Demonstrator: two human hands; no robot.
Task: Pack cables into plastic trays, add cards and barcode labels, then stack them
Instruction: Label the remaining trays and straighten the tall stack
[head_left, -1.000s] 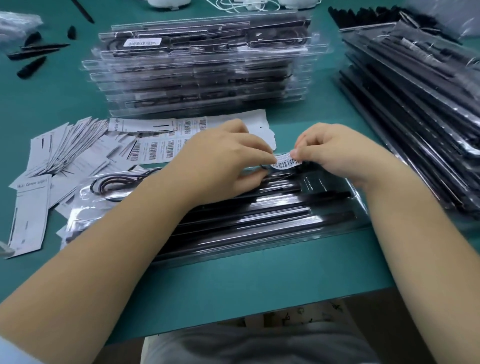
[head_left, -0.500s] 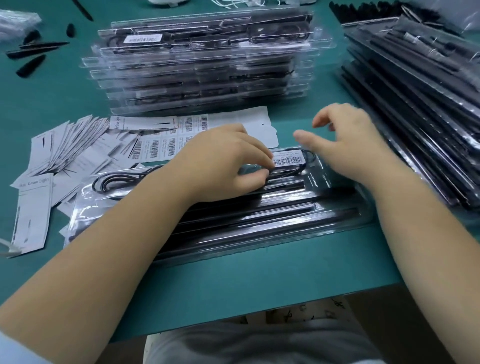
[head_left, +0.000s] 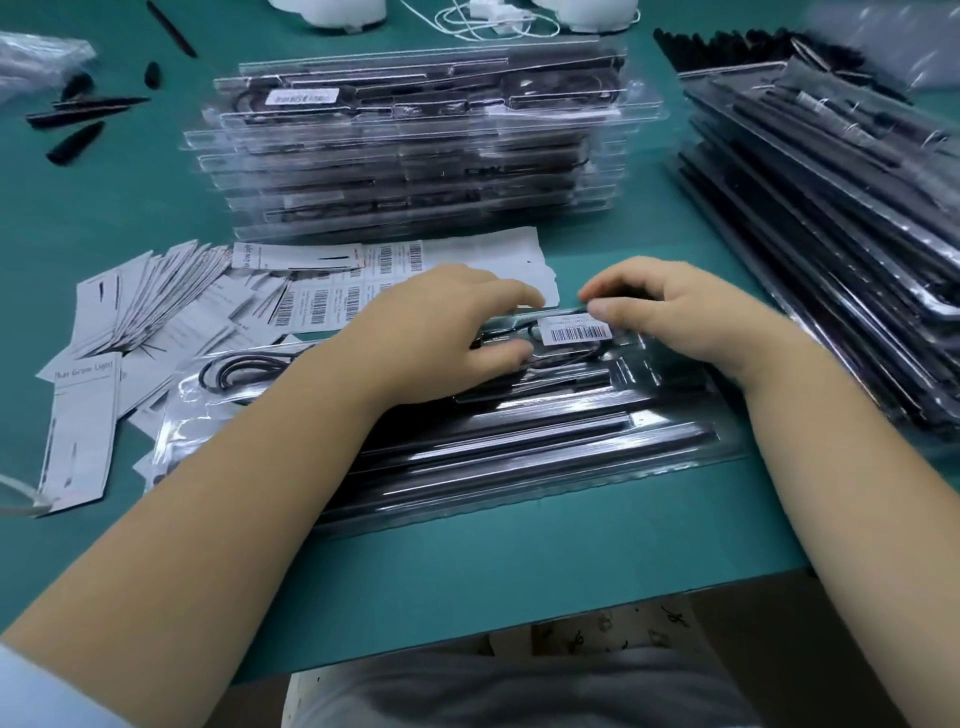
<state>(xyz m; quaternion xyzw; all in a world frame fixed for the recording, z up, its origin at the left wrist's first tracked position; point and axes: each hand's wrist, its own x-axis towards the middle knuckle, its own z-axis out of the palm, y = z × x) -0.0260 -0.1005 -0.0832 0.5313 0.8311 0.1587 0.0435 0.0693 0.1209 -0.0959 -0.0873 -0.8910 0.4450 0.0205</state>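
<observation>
A worker's two hands close over a clear plastic tray (head_left: 519, 447) lying near the front edge of the green tabletop (head_left: 467, 561), its long channels already filled with black bars and a coiled black cable (head_left: 234, 371) at the nine o'clock end. A barcode label (head_left: 574, 329) sits stuck on the tray's far edge, so labelling of this unit looks done and stacking appears to be what is left. The left hand (head_left: 441, 332) rests on the tray just at nine o'clock of the label, its grip loose, fingers curved over the plastic and holding nothing that can be made out; the right hand (head_left: 670, 312), at three o'clock of the label, has its fingertips bent down on the tray's far rim, and whether they pinch it cannot be told. At twelve o'clock stands a stack of finished trays (head_left: 415, 145), the top one labelled. Another stack (head_left: 831, 218) lies at two o'clock. Loose cards (head_left: 83, 415) and a label sheet (head_left: 395, 275) fan out at ten o'clock.
</observation>
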